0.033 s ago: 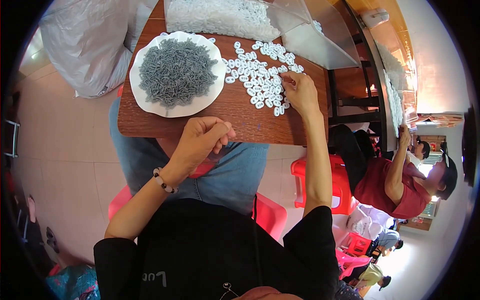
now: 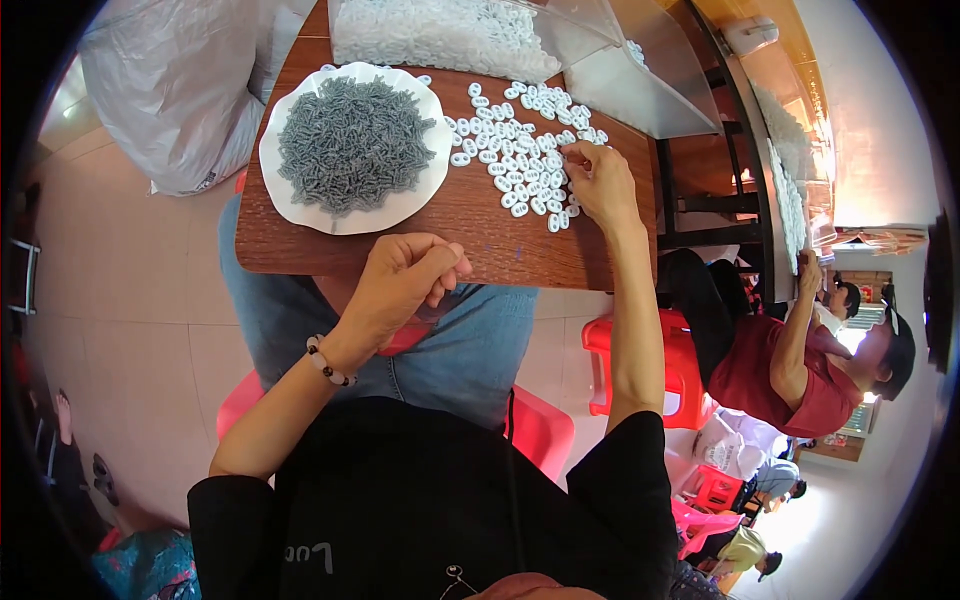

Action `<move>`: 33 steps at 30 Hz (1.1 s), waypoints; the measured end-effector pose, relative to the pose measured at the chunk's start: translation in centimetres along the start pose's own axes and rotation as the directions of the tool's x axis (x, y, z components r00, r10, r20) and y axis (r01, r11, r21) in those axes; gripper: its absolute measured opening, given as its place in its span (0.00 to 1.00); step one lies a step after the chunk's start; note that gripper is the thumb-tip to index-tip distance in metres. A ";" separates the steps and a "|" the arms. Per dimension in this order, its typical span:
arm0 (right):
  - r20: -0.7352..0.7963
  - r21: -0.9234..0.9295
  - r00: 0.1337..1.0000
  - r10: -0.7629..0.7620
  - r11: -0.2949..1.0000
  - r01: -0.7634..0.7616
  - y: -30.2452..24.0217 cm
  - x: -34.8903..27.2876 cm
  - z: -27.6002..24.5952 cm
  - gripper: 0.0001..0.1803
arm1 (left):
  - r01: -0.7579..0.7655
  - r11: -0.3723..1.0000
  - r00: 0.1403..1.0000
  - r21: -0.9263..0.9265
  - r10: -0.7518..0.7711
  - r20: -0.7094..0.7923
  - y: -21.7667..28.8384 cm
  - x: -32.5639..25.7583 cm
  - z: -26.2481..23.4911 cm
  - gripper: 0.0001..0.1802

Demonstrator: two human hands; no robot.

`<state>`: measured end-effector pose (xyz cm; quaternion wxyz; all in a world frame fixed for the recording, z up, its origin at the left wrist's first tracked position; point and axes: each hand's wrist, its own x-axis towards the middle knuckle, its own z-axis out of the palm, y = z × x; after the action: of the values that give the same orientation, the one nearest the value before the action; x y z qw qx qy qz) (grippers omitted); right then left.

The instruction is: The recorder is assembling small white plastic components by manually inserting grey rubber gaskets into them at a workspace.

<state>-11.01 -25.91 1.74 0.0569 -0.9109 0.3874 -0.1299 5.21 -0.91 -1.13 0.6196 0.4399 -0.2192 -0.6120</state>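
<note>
Small white oval pieces (image 2: 524,172), each with dark marks or holes in the middle, lie spread over the brown wooden table (image 2: 350,255). At their right edge my right hand (image 2: 604,188) is closed, thumb and forefinger together down among them; whatever is between the fingertips is hidden. My left hand (image 2: 408,278) hovers at the table's front edge, fingers curled in and thumb pressed on the forefinger. What it holds, if anything, cannot be made out. To its upper left stands a white scalloped plate (image 2: 436,185), heaped with small grey rod-like pieces (image 2: 350,145).
Behind the plate, a clear-walled tray (image 2: 440,40) holds many whitish pieces. A slanted clear panel (image 2: 640,90) borders the table's right back. A large pale sack (image 2: 170,90) stands at left. Beside a red stool (image 2: 650,370), a person in a red shirt (image 2: 770,370) works at another table.
</note>
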 end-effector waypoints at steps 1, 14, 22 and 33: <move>0.029 0.032 0.999 0.016 0.999 -0.017 -0.1 0.1 -0.1 0.11 | 0.005 1.000 1.000 0.009 -0.005 -0.003 0.0 0.0 0.0 0.13; 0.057 0.112 0.998 -0.011 0.994 0.004 0.6 0.7 0.1 0.07 | 0.004 1.000 1.000 0.030 -0.004 0.004 -0.1 0.1 0.0 0.14; 0.027 0.188 0.999 0.033 0.982 -0.038 0.2 0.5 0.3 0.07 | 0.006 1.000 1.000 0.022 -0.006 0.005 0.0 0.2 -0.1 0.14; -0.099 0.573 0.974 0.201 0.812 -0.109 -2.5 -3.0 -0.3 0.08 | -0.054 0.971 0.998 0.231 0.063 -0.029 1.1 -0.9 1.2 0.10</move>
<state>-11.40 -21.97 1.99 0.3034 -0.8056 0.4082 -0.3039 4.67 -0.54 0.64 0.5859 0.5131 -0.2904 -0.5559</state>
